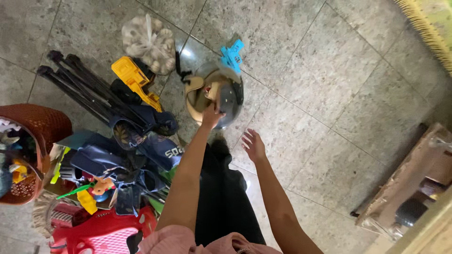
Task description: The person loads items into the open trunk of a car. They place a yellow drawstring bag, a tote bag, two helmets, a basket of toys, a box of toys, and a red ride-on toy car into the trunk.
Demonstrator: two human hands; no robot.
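An upturned grey helmet (221, 96) with tan lining is lying on the tiled floor (329, 70), a blue toy (232, 55) at its far rim. The left hand (212, 114) is gripping its near rim, fingertips hidden inside. The right hand (254, 145) is hovering nearby, fingers spread, holding nothing.

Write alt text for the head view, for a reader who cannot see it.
Seen from above, a person's left hand reaches into an upturned grey helmet on a tiled floor, while the right hand hovers open beside it. To the left lie a yellow toy truck, dark sandals and a brown basket.
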